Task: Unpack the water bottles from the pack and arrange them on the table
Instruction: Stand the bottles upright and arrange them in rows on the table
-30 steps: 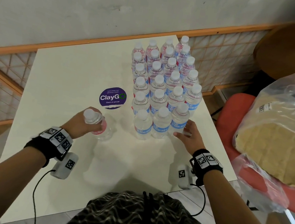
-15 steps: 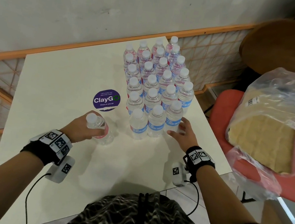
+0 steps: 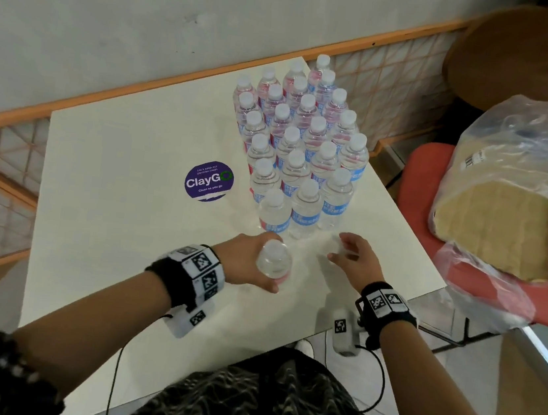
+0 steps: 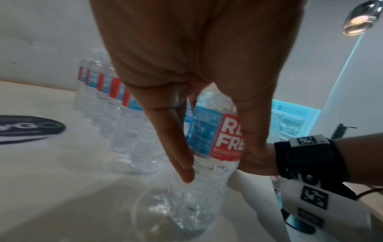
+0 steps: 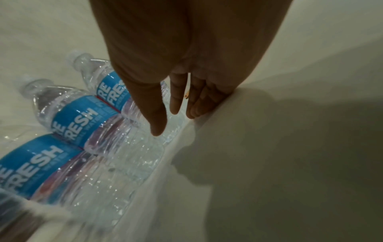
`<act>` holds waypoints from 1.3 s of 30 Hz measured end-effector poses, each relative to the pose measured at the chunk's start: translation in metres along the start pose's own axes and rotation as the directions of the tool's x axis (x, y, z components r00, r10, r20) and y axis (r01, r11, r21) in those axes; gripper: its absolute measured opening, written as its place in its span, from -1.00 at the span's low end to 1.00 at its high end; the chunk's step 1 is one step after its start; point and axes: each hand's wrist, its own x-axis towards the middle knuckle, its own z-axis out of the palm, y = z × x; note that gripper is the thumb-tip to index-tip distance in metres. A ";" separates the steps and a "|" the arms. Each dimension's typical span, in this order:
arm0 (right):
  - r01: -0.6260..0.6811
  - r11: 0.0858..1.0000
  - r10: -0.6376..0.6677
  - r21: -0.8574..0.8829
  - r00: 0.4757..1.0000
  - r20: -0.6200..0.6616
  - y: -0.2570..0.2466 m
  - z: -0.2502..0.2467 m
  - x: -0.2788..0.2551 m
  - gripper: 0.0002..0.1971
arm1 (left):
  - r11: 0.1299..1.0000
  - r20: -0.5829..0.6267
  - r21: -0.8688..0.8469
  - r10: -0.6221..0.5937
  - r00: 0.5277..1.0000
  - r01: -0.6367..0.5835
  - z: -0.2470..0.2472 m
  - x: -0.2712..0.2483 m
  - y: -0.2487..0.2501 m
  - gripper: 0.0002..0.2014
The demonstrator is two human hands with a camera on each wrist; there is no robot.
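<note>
Several clear water bottles (image 3: pixel 302 148) with white caps and blue labels stand in a tight block on the white table (image 3: pixel 108 221), towards its right side. My left hand (image 3: pixel 249 259) grips one more bottle (image 3: pixel 274 262) round its middle, just in front of the block's near left corner. In the left wrist view this bottle (image 4: pixel 215 135) shows a blue and red label, and its base is close to the tabletop. My right hand (image 3: pixel 351 254) hovers open with loosely spread fingers before the block's near right corner; its fingers (image 5: pixel 159 124) hang near the front-row bottles (image 5: pixel 78 117).
A purple round sticker (image 3: pixel 209 180) lies on the table left of the block. To the right, a red chair (image 3: pixel 418 176) carries the torn plastic wrap with a cardboard sheet (image 3: pixel 498 228). The table's right edge runs close to my right hand. A wall and orange lattice rail stand behind.
My left hand has carried its bottle to the right, up to the front of the block. My right hand has drawn back from the front right bottle.
</note>
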 end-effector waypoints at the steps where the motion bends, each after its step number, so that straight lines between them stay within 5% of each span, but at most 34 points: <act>1: 0.016 1.000 -0.016 -0.008 1.000 0.001 0.003 -0.001 -0.001 -0.53 | 1.000 -0.011 -0.010 0.025 1.000 -0.026 0.007 0.007 0.008 -0.31; 5: 0.063 0.996 -0.061 -0.057 0.998 0.032 0.007 -0.013 -0.007 -0.56 | 0.986 -0.079 -0.101 0.125 0.989 -0.132 0.035 0.037 0.039 -0.28; 12: 0.085 0.996 -0.085 0.000 0.992 0.096 0.006 -0.034 -0.011 -0.37 | 0.986 -0.197 -0.134 0.068 0.978 -0.095 0.065 0.091 0.070 -0.54; 18: 0.083 0.987 -0.084 -0.140 0.996 -0.003 0.004 -0.043 0.003 -0.40 | 0.977 -0.233 -0.159 -0.175 0.957 0.140 0.061 0.085 0.006 -0.84; 22: 0.079 0.988 -0.090 -0.136 0.993 -0.072 -0.002 -0.044 0.017 -0.37 | 0.878 -0.284 -0.391 -0.400 0.871 0.275 0.060 0.070 -0.035 -0.71; 25: 0.026 0.993 -0.045 -0.117 0.985 -0.164 -0.006 -0.041 0.031 -0.25 | 0.753 -0.287 -0.613 -0.493 0.821 0.238 0.059 0.063 -0.041 -0.73; 29: -0.038 0.988 0.021 -0.147 0.993 -0.117 -0.008 -0.039 0.053 -0.09 | 0.701 -0.272 -0.686 -0.494 0.826 0.194 0.055 0.065 -0.040 -0.68; 32: -0.056 0.983 0.046 -0.176 0.997 -0.058 -0.008 -0.043 0.058 -0.20 | 0.713 -0.270 -0.675 -0.477 0.836 0.189 0.052 0.070 -0.036 -0.67; 39: -0.041 0.952 0.004 -0.305 0.993 -0.120 -0.023 -0.036 0.058 -0.09 | 0.696 -0.275 -0.696 -0.486 0.829 0.178 0.052 0.072 -0.031 -0.59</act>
